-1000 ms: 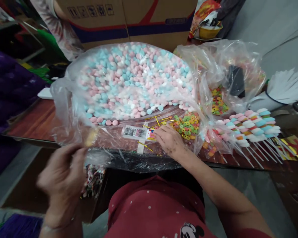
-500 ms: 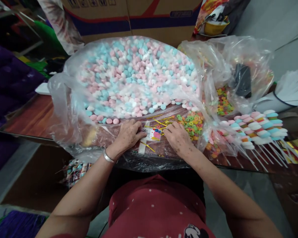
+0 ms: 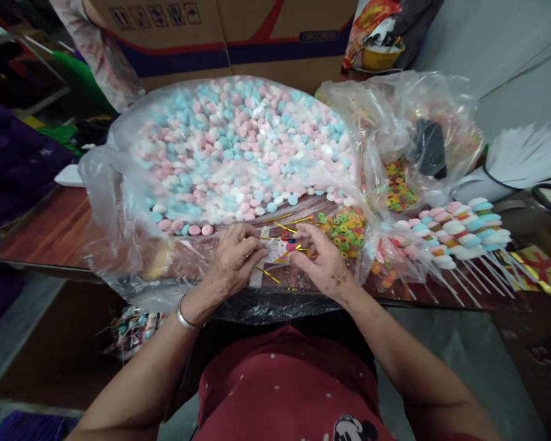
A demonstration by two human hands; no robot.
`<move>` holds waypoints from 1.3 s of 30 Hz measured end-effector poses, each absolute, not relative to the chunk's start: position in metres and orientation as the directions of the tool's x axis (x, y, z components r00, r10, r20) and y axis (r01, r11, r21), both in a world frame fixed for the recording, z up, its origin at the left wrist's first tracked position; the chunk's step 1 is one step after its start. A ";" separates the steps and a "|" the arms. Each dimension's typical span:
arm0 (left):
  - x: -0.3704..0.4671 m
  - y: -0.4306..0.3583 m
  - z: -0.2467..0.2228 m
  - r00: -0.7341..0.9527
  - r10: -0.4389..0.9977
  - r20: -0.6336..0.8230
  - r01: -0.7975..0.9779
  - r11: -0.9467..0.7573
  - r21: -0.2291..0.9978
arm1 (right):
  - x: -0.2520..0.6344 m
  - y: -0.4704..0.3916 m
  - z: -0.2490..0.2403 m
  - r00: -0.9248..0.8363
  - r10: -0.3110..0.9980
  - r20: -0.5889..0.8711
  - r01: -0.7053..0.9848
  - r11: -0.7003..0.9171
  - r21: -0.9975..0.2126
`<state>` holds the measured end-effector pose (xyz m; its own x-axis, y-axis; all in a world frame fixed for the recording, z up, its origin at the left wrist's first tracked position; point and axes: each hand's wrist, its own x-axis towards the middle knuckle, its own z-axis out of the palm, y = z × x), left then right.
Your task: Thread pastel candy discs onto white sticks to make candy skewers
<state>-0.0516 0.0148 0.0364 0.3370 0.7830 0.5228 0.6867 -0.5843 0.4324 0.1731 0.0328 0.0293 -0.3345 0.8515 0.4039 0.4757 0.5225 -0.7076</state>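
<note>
A small clear packet with a colourful print (image 3: 282,248) lies between my two hands near the table's front edge. My left hand (image 3: 235,256) has its fingers pressed together at the packet's left end. At the right end, my right hand (image 3: 320,260) curves with thumb and fingers apart, beside the packet and gold ties. One gold twist tie (image 3: 269,274) lies below the packet, and others lie above it. Right of my right hand are small green and orange rings (image 3: 344,228). Behind both hands spreads a big plastic bag of pink, white and blue candies (image 3: 252,147).
Candy skewers on white sticks (image 3: 463,229) lie at the right. Behind them stand white sticks in a holder (image 3: 528,162). A dark block (image 3: 430,148) rests on plastic bags. Cardboard boxes (image 3: 174,55) stand behind. An open box (image 3: 41,343) holds wrapped sweets at lower left. Another person's sleeve (image 3: 103,58) shows.
The view has shifted slightly, moving the table things left. My right hand's thumb and fingers have spread apart, and the packet shows closer to my left fingers.
</note>
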 end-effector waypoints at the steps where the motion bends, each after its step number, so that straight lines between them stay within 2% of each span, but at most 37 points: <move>1: -0.046 0.012 0.040 0.355 0.768 0.533 0.655 -0.611 0.445 | 0.171 0.029 0.029 -0.324 0.866 0.380 0.404 0.490 -0.772; 2: -0.041 0.009 0.042 0.368 0.763 0.532 0.625 -0.626 0.466 | 0.170 0.025 0.029 -0.319 0.872 0.372 0.354 0.473 -0.807; 4: -0.030 0.003 0.044 0.367 0.772 0.519 0.579 -0.626 0.522 | 0.171 0.018 0.032 -0.320 0.850 0.418 0.317 0.512 -0.798; 7: -0.017 -0.003 0.045 0.358 0.795 0.490 0.562 -0.603 0.567 | 0.179 0.012 0.039 -0.366 0.747 0.554 0.359 0.663 -0.657; 10: -0.007 -0.005 0.048 0.447 0.776 0.445 0.514 -0.630 0.582 | 0.189 0.007 0.045 -0.407 0.657 0.635 0.408 0.752 -0.517; 16: 0.005 -0.006 0.051 0.498 0.819 0.286 0.448 -0.525 0.723 | 0.203 0.000 0.045 -0.460 0.607 0.648 0.489 0.782 -0.386; 19: 0.011 -0.007 0.052 0.527 0.822 0.215 0.433 -0.477 0.765 | 0.209 -0.003 0.043 -0.446 0.617 0.648 0.507 0.771 -0.385; 24: 0.018 -0.009 0.053 0.497 0.860 0.118 0.386 -0.341 0.857 | 0.216 -0.005 0.042 -0.410 0.692 0.594 0.518 0.713 -0.472; 29: 0.021 -0.008 0.048 0.488 0.862 0.136 0.379 -0.350 0.856 | 0.224 -0.011 0.049 -0.380 0.732 0.566 0.557 0.669 -0.491; 32: 0.021 -0.007 0.044 0.501 0.839 0.210 0.383 -0.433 0.816 | 0.255 -0.016 0.052 -0.211 0.779 0.590 0.643 0.565 -0.517; 35: 0.019 -0.007 0.043 0.514 0.807 0.291 0.396 -0.524 0.754 | 0.314 -0.019 0.045 0.137 0.757 0.639 0.849 0.243 -0.470; 37: 0.017 -0.006 0.041 0.520 0.788 0.330 0.409 -0.568 0.714 | 0.358 -0.021 0.035 0.234 0.742 0.628 0.931 0.015 -0.365; 39: 0.015 -0.005 0.040 0.521 0.768 0.372 0.403 -0.605 0.686 | 0.392 -0.023 0.023 0.167 0.813 0.558 0.982 -0.086 -0.169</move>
<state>0.0152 -0.0053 0.0397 0.5213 0.7683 0.3716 0.4032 -0.6055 0.6862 0.3915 -0.0232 0.0232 0.1670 0.8132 0.5576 0.9819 -0.0861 -0.1686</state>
